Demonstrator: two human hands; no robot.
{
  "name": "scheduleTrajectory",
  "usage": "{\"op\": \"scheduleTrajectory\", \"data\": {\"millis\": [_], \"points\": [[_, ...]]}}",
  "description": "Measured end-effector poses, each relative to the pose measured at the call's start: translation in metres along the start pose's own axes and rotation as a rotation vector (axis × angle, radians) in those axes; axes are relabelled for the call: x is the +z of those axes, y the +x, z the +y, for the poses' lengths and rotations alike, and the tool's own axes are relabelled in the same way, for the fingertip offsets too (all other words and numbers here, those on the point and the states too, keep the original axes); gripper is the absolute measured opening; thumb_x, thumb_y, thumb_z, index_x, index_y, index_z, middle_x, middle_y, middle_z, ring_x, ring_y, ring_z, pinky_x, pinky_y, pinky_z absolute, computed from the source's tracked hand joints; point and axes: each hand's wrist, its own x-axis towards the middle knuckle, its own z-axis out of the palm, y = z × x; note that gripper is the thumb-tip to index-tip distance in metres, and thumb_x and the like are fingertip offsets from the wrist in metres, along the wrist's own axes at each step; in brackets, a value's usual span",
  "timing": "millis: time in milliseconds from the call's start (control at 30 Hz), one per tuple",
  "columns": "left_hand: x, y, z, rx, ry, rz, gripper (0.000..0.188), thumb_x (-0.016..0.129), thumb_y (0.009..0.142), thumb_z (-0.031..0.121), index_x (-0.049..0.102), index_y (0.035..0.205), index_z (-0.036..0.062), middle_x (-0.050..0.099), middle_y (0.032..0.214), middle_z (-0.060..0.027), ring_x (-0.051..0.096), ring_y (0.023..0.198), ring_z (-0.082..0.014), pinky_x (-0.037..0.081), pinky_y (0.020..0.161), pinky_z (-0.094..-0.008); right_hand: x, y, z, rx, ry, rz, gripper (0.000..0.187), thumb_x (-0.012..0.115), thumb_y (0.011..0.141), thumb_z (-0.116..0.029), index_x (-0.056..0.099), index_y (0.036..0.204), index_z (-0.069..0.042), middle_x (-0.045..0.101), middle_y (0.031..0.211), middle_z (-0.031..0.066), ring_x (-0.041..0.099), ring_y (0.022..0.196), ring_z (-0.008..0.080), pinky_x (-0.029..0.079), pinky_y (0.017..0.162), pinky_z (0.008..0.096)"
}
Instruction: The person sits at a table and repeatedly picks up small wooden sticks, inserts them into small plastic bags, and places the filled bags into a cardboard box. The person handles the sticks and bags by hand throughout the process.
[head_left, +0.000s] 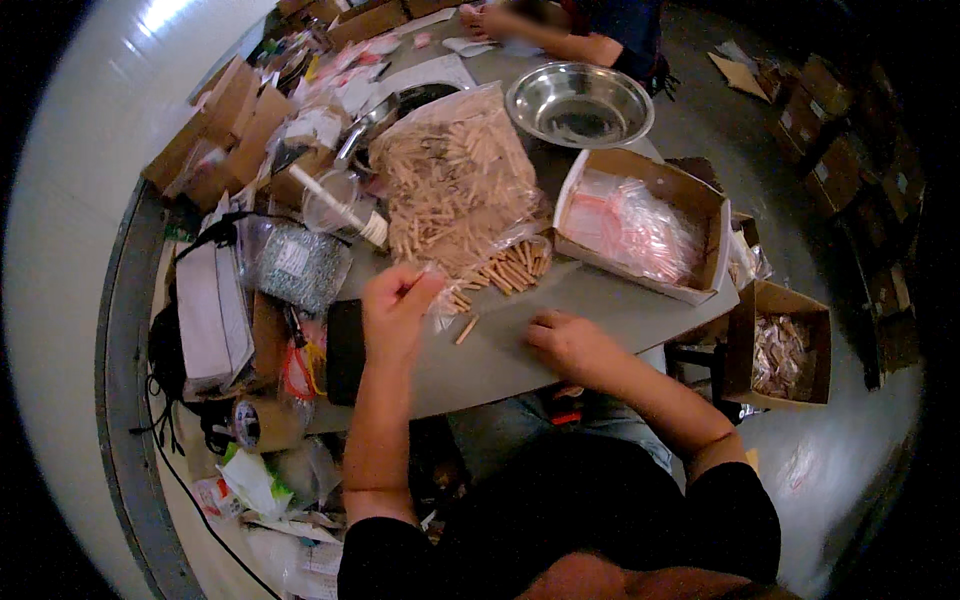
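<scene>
- Right hand (575,348): above the near part of the table, fingers curled inward; whether it grasps anything is hidden, so I cannot tell.
- Loose wooden peg (466,330): lying flat on the table between the two hands, apart from the others, its long axis slanting, the far end leaning to the right and the near end to the left.
- Left hand (398,298): thumb and fingers pinching a piece of clear plastic (440,313), with a few pegs just beside the fingertips.
- Peg cluster (512,268): just beyond the loose peg, mostly side by side, their long axes slanting from far left to near right.
- Big clear bag (455,170): lying beyond the cluster, full of pegs pointing every which way.
- Table (490,368): grey, smooth, with a curved-looking near edge.
- Bag of small metal parts (298,265): left of the hands, among papers and cartons.
- Open carton (632,270): on the table's right side, filled with clear plastic packets.
- Steel bowl (580,105): beyond that carton.
- Another person's sleeve (625,35): at the table's far end.
- Stacked cartons (840,165): on the grey floor (700,120), along the room's right side.
</scene>
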Motion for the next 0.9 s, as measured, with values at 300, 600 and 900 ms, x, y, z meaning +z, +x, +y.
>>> {"op": "scheduleTrajectory", "data": {"millis": [300,600,900], "points": [[-0.028,-0.121,-0.064,-0.128,-0.282,0.167,0.006,0.067,0.083,0.001,0.064,0.078,-0.0015,0.066,0.090,-0.0124,0.060,0.086,-0.0123,0.047,0.077,-0.0262,0.044,0.080,-0.009,-0.223,-0.346,0.099,0.022,0.060,0.081,-0.017,0.061,0.101,-0.007,0.052,0.116,0.0144,0.047,0.112,0.0342,0.042,0.094,0.0399],[-0.016,-0.103,-0.064,-0.307,-0.042,-0.042,0.019,0.076,0.077,0.009,0.063,0.088,0.0009,0.067,0.085,-0.0073,0.061,0.069,-0.0128,0.049,0.063,-0.0244,0.023,0.118,0.001,0.285,-0.442,-0.063,0.070,0.066,0.077,-0.040,0.041,0.136,-0.012,0.041,0.137,0.0237,0.037,0.126,0.0440,0.033,0.105,0.0500],[0.015,-0.071,-0.063,0.005,0.450,-0.069,0.026,0.078,0.073,0.013,0.061,0.091,0.0037,0.060,0.086,-0.0087,0.059,0.067,-0.0189,0.050,0.060,-0.0318,0.027,0.137,0.009,-0.147,-0.451,0.073,0.065,0.068,0.076,-0.043,0.049,0.132,-0.017,0.043,0.139,0.0215,0.055,0.110,0.0417,0.046,0.091,0.0512]]}}
